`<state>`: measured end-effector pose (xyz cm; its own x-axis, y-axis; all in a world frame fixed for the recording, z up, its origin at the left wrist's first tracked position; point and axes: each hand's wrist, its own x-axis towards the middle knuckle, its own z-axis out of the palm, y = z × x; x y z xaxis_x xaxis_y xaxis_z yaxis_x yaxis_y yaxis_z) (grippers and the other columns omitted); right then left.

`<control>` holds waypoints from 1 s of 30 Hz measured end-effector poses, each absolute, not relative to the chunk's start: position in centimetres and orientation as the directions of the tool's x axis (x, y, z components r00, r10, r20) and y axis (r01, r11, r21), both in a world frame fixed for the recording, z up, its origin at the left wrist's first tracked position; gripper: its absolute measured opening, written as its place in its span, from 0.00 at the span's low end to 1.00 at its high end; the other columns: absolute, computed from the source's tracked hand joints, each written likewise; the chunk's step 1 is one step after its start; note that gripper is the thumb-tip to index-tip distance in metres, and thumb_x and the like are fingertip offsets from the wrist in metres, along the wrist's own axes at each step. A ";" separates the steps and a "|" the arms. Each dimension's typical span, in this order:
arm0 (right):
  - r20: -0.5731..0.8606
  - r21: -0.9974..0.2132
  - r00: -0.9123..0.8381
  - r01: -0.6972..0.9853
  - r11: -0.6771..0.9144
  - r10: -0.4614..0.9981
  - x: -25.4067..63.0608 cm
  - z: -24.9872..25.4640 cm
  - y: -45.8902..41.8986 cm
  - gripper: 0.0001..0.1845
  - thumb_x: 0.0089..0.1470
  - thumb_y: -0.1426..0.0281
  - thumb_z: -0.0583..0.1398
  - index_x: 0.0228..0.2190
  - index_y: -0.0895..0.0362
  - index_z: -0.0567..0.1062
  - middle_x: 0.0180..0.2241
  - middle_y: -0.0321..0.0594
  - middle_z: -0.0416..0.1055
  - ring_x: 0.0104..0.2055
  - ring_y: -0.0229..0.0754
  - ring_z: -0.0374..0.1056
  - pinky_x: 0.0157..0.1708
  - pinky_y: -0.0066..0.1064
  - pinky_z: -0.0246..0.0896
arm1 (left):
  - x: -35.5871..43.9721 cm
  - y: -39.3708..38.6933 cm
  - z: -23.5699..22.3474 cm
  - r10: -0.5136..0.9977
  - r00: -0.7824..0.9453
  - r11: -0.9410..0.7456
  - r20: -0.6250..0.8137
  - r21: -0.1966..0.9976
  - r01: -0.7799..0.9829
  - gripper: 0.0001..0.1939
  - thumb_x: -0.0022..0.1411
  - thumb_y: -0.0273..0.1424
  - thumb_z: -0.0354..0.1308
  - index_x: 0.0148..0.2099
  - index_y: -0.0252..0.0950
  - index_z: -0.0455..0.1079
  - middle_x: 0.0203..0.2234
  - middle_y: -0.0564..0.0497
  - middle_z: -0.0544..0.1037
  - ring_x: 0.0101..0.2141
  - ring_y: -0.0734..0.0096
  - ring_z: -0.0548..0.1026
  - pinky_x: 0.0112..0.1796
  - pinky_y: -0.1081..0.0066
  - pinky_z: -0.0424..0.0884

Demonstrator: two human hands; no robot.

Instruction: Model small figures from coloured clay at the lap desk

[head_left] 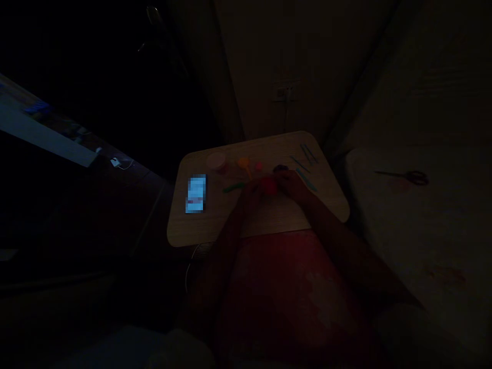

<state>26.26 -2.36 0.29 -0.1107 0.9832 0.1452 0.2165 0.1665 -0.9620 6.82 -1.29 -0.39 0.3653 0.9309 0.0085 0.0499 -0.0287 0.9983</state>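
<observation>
The room is very dark. My left hand (251,192) and my right hand (294,184) meet over a small wooden lap table (200,225), pressing on a red lump of modelling clay (269,186) between them. Just beyond my right hand lies a dark lump (281,168). Thin teal sculpting tools (303,164) lie to the right. Nearer my left hand are a green stick (233,187), an orange tool (243,163) and a small pink lump (259,166). A pale round tub (216,162) stands at the back.
A phone (196,193) with a lit, pixelated screen lies on the table's left side, its cable trailing off the front edge. Scissors (403,177) rest on a pale bed or cushion to the right. A wall with a socket (283,93) stands behind.
</observation>
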 end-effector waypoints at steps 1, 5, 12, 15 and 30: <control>0.146 -0.964 -0.106 0.207 0.166 0.984 26.3 0.3 -2.4 0.27 0.59 0.46 0.59 0.25 0.56 0.75 0.25 0.38 0.69 0.28 0.39 0.61 0.30 0.32 0.57 | 6.8 -1.3 -0.5 0.927 0.376 -0.007 -0.010 0.999 0.045 0.25 0.60 0.51 0.66 0.44 0.33 0.83 0.35 0.45 0.85 0.37 0.60 0.81 0.37 0.67 0.75; 0.124 -0.963 -0.202 0.212 0.167 0.971 26.3 0.7 -2.6 0.28 0.57 0.44 0.61 0.22 0.56 0.72 0.23 0.36 0.66 0.28 0.38 0.59 0.29 0.32 0.55 | 6.8 -1.4 -0.7 0.916 0.402 -0.006 -0.007 0.999 0.032 0.25 0.62 0.51 0.65 0.46 0.33 0.81 0.33 0.47 0.83 0.34 0.66 0.78 0.32 0.71 0.72; 0.124 -0.950 -0.270 0.245 0.193 0.955 26.2 0.9 -2.8 0.27 0.56 0.45 0.63 0.23 0.56 0.72 0.24 0.35 0.65 0.29 0.38 0.59 0.31 0.32 0.53 | 6.6 -1.4 -0.2 0.899 0.436 -0.114 0.039 0.983 0.147 0.20 0.58 0.48 0.68 0.35 0.35 0.76 0.29 0.53 0.77 0.32 0.70 0.72 0.33 0.72 0.69; 0.113 -0.957 -0.272 0.228 0.178 0.956 26.2 1.1 -2.8 0.26 0.55 0.46 0.63 0.23 0.56 0.73 0.23 0.35 0.65 0.29 0.38 0.58 0.31 0.32 0.52 | 6.7 -1.5 -0.1 0.902 0.430 -0.106 0.047 0.988 0.114 0.19 0.57 0.46 0.69 0.33 0.35 0.74 0.27 0.54 0.75 0.31 0.71 0.72 0.33 0.72 0.68; 0.055 -0.989 -0.073 -0.141 0.044 0.996 26.2 0.5 -2.5 0.30 0.47 0.42 0.66 0.19 0.52 0.63 0.21 0.34 0.57 0.26 0.39 0.55 0.30 0.35 0.55 | 8.1 -2.0 0.3 0.941 0.332 0.096 -0.061 0.991 -0.090 0.20 0.55 0.47 0.68 0.38 0.34 0.77 0.25 0.52 0.75 0.26 0.72 0.70 0.29 0.71 0.66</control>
